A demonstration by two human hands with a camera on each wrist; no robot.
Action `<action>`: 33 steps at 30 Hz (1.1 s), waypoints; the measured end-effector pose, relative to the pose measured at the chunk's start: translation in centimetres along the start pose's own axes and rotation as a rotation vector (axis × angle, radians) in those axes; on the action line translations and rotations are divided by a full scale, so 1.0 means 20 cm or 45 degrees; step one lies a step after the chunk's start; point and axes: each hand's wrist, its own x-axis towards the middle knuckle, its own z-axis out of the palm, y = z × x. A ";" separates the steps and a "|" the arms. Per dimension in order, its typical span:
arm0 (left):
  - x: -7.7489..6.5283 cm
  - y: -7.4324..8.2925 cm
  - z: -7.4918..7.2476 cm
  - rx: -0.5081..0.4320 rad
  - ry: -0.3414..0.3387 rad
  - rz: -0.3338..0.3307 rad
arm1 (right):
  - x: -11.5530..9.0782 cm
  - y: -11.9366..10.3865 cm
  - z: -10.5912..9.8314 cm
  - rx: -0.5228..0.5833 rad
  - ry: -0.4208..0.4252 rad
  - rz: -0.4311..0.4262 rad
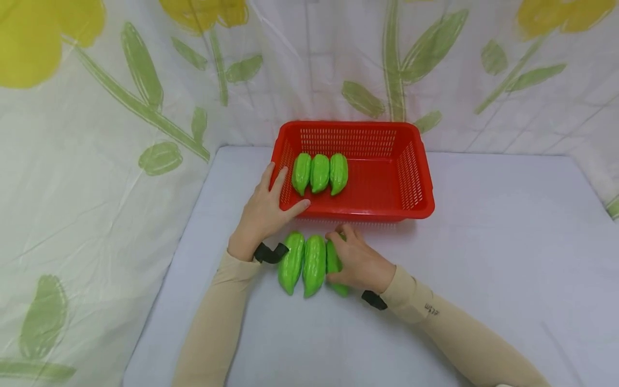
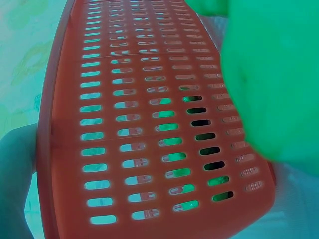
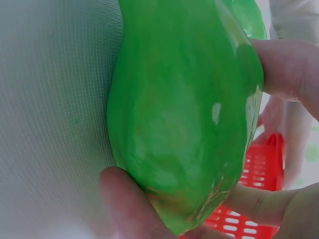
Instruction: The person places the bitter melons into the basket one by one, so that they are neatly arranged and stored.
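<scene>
Three glossy green vegetables, bulging and tapered like peppers, lie in a row before the red basket. My right hand (image 1: 360, 262) curls around the rightmost green vegetable (image 3: 184, 114), with thumb and fingers at its sides and tip. The middle green vegetable (image 1: 314, 266) and the left green vegetable (image 1: 291, 263) lie next to it, tips toward me. My left hand (image 1: 266, 209) rests with spread, fairly straight fingers at the front left corner of the red basket (image 1: 411, 215). Part of that hand shows beyond the rim in the left wrist view.
Inside the basket, three more green vegetables (image 1: 319, 173) stand side by side at the left, with bare basket floor to their right. The white tabletop (image 1: 503, 236) extends on both sides. A curtain (image 1: 300, 70) with yellow flowers hangs behind and at the left.
</scene>
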 end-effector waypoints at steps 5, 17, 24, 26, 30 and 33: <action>0.00 -0.01 0.01 0.002 0.011 0.003 | 0.00 0.01 0.01 0.007 -0.011 -0.004; -0.01 0.00 0.00 -0.007 0.023 0.010 | 0.02 0.02 0.02 0.010 -0.008 -0.019; 0.00 0.00 0.00 -0.011 0.022 0.009 | 0.00 0.01 0.00 0.006 0.000 -0.049; 0.00 0.01 0.00 -0.009 0.026 0.021 | -0.01 0.00 -0.02 0.003 0.015 -0.071; 0.00 0.00 0.00 -0.004 0.029 0.024 | -0.03 -0.01 -0.05 -0.014 0.028 -0.107; 0.00 -0.01 0.01 -0.006 0.026 0.008 | -0.04 -0.03 -0.07 -0.025 0.031 -0.126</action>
